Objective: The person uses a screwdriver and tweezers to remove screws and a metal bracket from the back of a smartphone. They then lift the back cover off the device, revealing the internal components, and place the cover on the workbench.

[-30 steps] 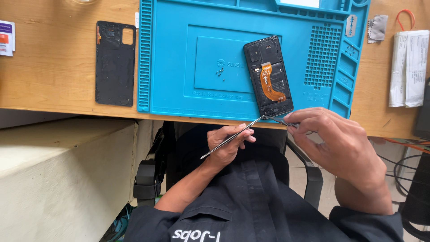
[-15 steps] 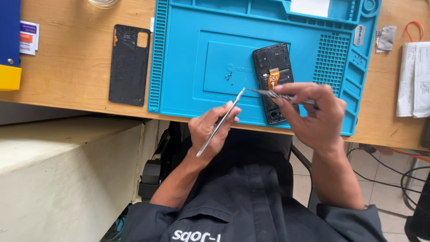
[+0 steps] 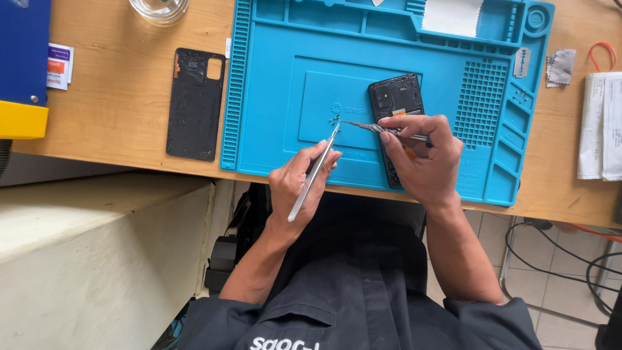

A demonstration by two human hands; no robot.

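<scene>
Steel tools fill both hands over the blue silicone repair mat (image 3: 272,71). The left hand (image 3: 299,185) is closed around slim silver metal tweezers (image 3: 314,174), tips pointing up toward a small cluster of tiny screws (image 3: 335,119) on the mat. The right hand (image 3: 424,159) is closed around a thin metal-shafted screwdriver (image 3: 376,128), its tip also at that screw cluster.

Half a second ago the tweezers were lifted clear of the mat and the right hand sat lower over the phone; one second ago both hands were at the near edge of the bench. Now both tool tips have come together at the screws, just left of the opened black smartphone (image 3: 396,104). This suggests the work has shifted from the phone body to handling a loose screw on the mat.

The phone lies upright on the mat with its insides exposed, its lower half hidden under the right hand. Well apart to the left, off the mat, the flat black plastic back cover (image 3: 194,104) rests on the wooden bench (image 3: 123,84). A clear glass (image 3: 159,9) stands at the far edge, a blue and yellow box (image 3: 23,71) at the far left, and folded white papers (image 3: 599,126) at the right.
</scene>
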